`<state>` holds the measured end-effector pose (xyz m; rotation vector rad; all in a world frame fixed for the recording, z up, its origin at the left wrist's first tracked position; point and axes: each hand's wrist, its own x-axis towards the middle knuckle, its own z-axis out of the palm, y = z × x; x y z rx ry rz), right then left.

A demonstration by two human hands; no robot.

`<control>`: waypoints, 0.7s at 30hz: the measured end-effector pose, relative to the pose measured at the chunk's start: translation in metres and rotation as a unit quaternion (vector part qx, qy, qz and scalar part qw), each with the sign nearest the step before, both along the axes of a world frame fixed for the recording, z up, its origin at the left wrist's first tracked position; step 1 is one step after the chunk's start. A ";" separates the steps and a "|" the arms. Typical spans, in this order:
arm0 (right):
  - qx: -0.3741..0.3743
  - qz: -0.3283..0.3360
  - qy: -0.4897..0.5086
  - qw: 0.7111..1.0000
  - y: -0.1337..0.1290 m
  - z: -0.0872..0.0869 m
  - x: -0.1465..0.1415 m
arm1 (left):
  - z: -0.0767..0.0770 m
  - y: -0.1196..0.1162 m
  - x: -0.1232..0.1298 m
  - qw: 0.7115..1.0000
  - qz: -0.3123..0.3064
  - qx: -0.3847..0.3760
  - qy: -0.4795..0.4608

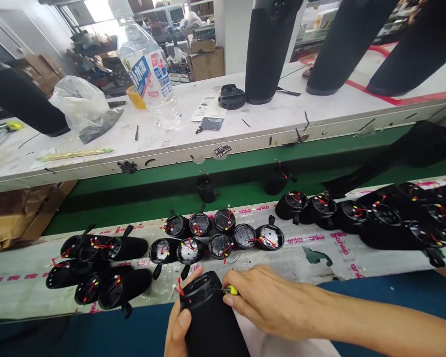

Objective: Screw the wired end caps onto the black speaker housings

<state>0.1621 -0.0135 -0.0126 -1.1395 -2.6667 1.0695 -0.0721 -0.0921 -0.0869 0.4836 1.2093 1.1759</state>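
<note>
My left hand (177,325) is wrapped round a black cylindrical speaker body (213,322), its open end tilted up with red wires (179,287) sticking out at the left. My right hand (269,302) grips a yellow-handled tool (232,290) with a thin dark shaft. The shaft points left at the rim of the speaker's open end; whether its tip touches cannot be made out. Just beyond my hands, several similar speaker bodies (220,245) lie close together, red and yellow wires coming from their ends.
A plastic-covered board (282,270) carries more speaker bodies at left (115,290) and right (386,213). Behind it runs a white workbench (193,141) with a water bottle (152,74), a clear bag (80,101) and tall black cylinders (269,54). A cardboard box (18,213) is at left.
</note>
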 end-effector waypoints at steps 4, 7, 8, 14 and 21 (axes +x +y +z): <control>0.029 0.027 0.010 0.999 0.000 0.003 0.000 | 0.007 0.002 -0.002 0.999 0.017 -0.009 0.043; 0.072 0.070 0.015 0.995 -0.002 0.002 -0.002 | 0.010 -0.001 0.002 0.998 -0.020 0.009 0.065; 0.085 0.077 0.019 0.993 -0.004 0.001 -0.003 | 0.010 -0.002 0.004 0.998 -0.026 0.012 0.064; 0.223 0.078 0.011 0.972 -0.006 -0.010 -0.001 | 0.022 0.001 0.008 0.998 -0.021 -0.015 0.060; 0.300 0.128 -0.040 0.944 0.002 -0.008 0.005 | 0.033 0.002 0.013 0.994 -0.020 -0.005 0.110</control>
